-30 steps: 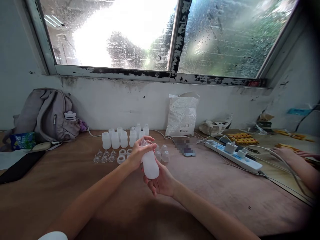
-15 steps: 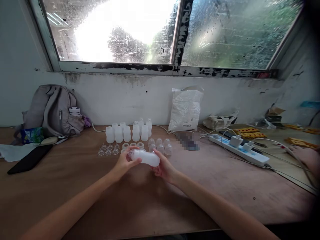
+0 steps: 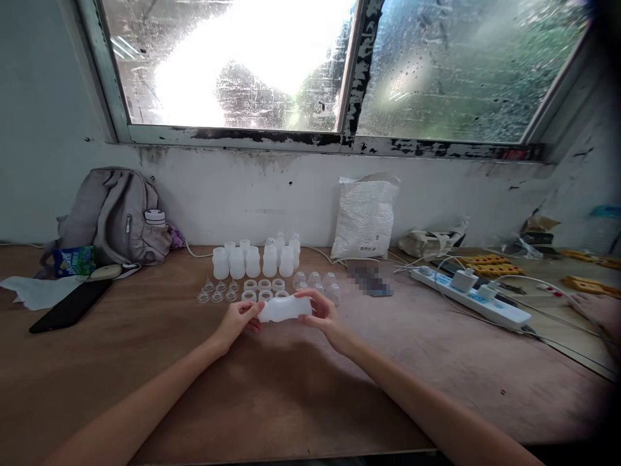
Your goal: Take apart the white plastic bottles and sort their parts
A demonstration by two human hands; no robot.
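Note:
A milky white baby bottle (image 3: 284, 309) lies level in the air above the table, held between both hands. My left hand (image 3: 237, 323) pinches its left end with thumb and fingers. My right hand (image 3: 324, 318) is wrapped over the right end, thumb below and fingers on top, hiding that end. Just behind the bottle stand rows of clear silicone teats (image 3: 217, 296), whitish collar rings (image 3: 264, 285) and clear domed caps (image 3: 315, 280). Farther back are several open bottle bodies (image 3: 237, 264), and beside them bottles with clear tops (image 3: 286, 260).
On the left are a grey backpack (image 3: 109, 217), a black phone (image 3: 70, 307) and white tissue (image 3: 36, 292). A white plastic bag (image 3: 365, 220) leans on the wall. Rightward lie a power strip (image 3: 470, 299) with cables, yellow parts (image 3: 490, 265) and another person's hand (image 3: 596, 310).
The bottle has gone from tilted to nearly level. Its clear top showed by my left hand before; now no top shows. My right fingers have moved over the right end. The view has shifted slightly.

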